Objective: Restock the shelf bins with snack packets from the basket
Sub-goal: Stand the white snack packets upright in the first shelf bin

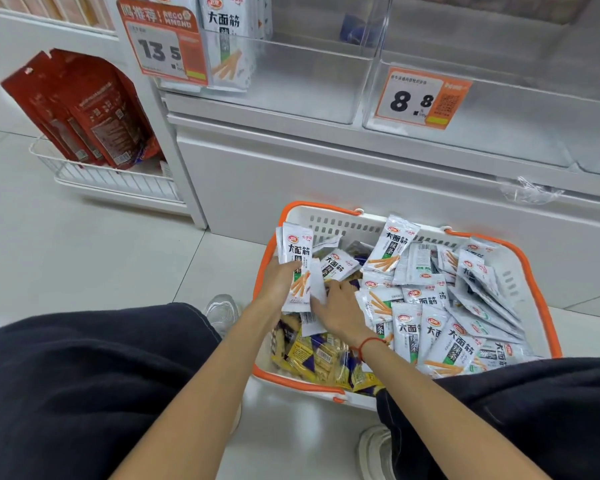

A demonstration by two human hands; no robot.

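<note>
A white basket with an orange rim sits on the floor between my knees, full of white snack packets and some yellow-and-blue ones at its near left. My left hand grips a small upright stack of white packets over the basket's left side. My right hand reaches into the pile beside that stack and pinches a white packet by its edge. Above, a clear shelf bin marked 13.5 holds a few of the same white packets at its left.
A second clear bin tagged 8.8 stands to the right. Red bags lean in a white wire rack at the left. White cabinet front lies behind the basket. My shoes and dark trousers frame the basket on a pale tiled floor.
</note>
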